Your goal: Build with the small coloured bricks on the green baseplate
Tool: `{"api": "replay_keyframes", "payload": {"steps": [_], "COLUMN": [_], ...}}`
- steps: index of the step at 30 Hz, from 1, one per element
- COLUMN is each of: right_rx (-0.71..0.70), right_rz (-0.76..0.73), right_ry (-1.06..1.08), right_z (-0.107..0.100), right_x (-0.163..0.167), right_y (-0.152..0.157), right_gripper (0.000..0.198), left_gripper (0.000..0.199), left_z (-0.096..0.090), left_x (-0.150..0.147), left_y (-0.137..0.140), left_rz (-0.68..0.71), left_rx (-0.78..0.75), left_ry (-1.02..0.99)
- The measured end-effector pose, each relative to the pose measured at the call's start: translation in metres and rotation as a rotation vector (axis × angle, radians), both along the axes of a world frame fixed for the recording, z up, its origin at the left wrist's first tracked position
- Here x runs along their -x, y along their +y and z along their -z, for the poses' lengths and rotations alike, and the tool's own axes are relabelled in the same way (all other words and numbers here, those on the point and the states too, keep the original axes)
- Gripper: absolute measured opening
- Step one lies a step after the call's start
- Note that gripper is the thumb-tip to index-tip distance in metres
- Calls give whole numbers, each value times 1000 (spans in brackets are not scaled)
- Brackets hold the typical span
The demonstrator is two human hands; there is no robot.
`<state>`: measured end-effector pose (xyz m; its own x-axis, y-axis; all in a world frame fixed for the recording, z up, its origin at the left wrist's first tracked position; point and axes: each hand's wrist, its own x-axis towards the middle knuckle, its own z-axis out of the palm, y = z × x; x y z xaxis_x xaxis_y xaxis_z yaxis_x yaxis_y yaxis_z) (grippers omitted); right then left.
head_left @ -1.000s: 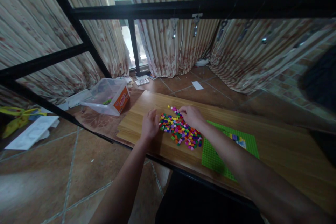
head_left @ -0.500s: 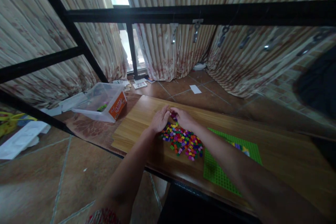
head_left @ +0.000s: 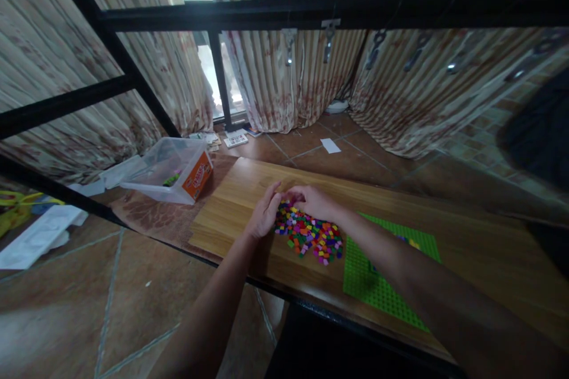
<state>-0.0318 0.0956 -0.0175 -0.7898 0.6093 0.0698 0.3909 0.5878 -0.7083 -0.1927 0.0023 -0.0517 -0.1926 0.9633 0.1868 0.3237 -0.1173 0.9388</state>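
Observation:
My left hand (head_left: pixel 265 213) lies along the left side of a pile of small multicoloured toy bricks (head_left: pixel 311 234), its fingers stretched out and holding nothing. At the far edge of the same pile, my right hand (head_left: pixel 312 202) reaches in with curved fingers that look apart, over the bricks there; its fingertips are partly hidden. To the right, under my right forearm, is a green studded baseplate (head_left: pixel 362 269). Some yellow and blue bricks (head_left: pixel 411 243) are on that plate, partly covered by the arm.
A clear plastic box (head_left: pixel 162 186) with an orange label stands left of the wooden board (head_left: pixel 222 213) and has a few green pieces inside. Black metal bars (head_left: pixel 267 15) cross above. White packaging (head_left: pixel 40 237) and a paper (head_left: pixel 330 145) lie on the tiled floor.
My hands have drawn slightly apart at the fingertips, and my right hand has come a little nearer over the pile. The pile looks more gathered on its left side.

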Motion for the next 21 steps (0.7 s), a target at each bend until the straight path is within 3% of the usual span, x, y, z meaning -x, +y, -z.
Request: {"api": "replay_keyframes", "payload": {"steps": [4, 11, 17, 21], "right_rx": [-41, -68, -131, -177], "right_rz": [42, 59, 72, 96], "right_ry": [-42, -103, -101, -39], "right_z": [1, -1, -12, -18], "right_x": [7, 7, 0, -7], "right_y": [-3, -7, -17, -43], "right_gripper": [41, 37, 26, 20], "left_gripper": [54, 56, 54, 56], "left_z": [3, 5, 9, 13], "left_x": [-2, -9, -17, -20], "left_y": [-1, -6, -16, -23], "left_rz": [-58, -103, -176, -212], "left_rx": [-53, -53, -75, -112], "left_ry": [3, -38, -251, -344]}}
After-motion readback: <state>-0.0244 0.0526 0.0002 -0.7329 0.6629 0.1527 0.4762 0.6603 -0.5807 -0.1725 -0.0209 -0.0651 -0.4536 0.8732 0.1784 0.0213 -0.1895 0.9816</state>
